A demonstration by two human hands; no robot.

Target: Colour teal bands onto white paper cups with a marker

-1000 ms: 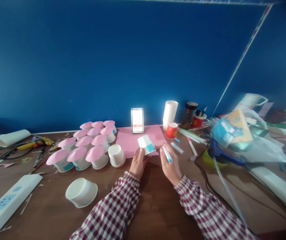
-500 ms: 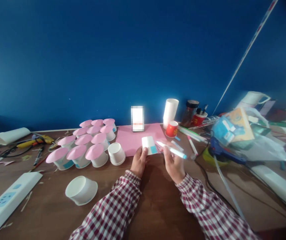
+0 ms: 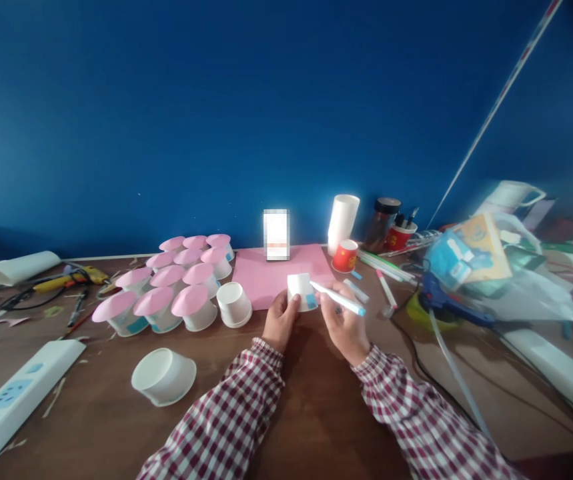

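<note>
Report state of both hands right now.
Left hand: closed, holding a white cup with a blue patch.
Right hand: closed, holding a white marker with a light-blue end.

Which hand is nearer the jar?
Right: the right hand is in front of the jar, slightly to its left; the left hand is also in front, farther left.

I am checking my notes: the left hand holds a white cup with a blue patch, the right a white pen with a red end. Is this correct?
Not quite: the head view shows a light blue end, not red, on the white pen in the right hand. The left hand holds the blue-patched white cup.
</note>
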